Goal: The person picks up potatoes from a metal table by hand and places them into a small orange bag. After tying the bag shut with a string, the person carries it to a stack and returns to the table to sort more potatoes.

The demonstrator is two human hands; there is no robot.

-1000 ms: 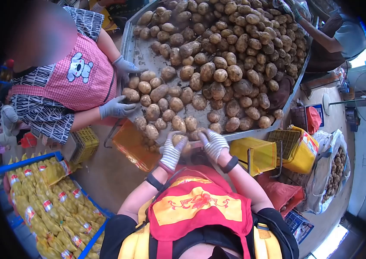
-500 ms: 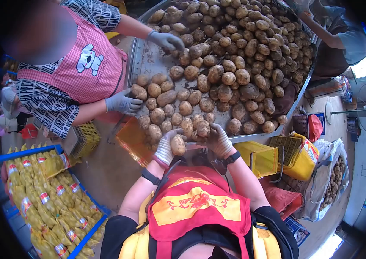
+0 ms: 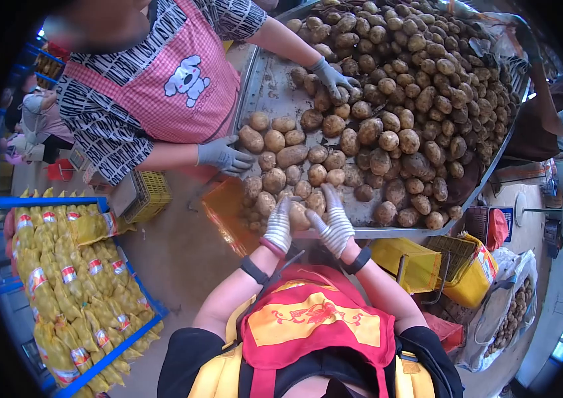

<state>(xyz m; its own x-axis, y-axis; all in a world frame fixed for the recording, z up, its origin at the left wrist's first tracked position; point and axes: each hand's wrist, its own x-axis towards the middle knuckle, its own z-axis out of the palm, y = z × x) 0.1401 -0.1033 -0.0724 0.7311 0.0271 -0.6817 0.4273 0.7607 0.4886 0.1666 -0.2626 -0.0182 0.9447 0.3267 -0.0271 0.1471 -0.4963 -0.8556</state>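
Note:
My left hand [image 3: 279,225], in a striped work glove, has its fingers stretched out at the near edge of the metal sorting table [image 3: 275,86]. A brown potato [image 3: 299,216] lies just right of it, between my hands. My right hand [image 3: 334,224], gloved alike, is open with thumb and fingers apart, its thumb side beside that potato. Several loose potatoes [image 3: 291,156] are spread in front of my hands. Beyond them rises a large potato heap [image 3: 421,86].
Across the table's left side, a co-worker's gloved hand [image 3: 334,79] reaches onto potatoes; the other gloved hand [image 3: 225,156] rests by the edge. Yellow crates [image 3: 411,264] stand below right. Filled yellow net bags [image 3: 62,285] lie on a blue-framed cart at left. An orange bag [image 3: 223,215] hangs near the table.
The potato in my left hand and the one at my right hand are no longer held up. My fingers have straightened. The co-worker's far hand has moved onto potatoes. The view has shifted.

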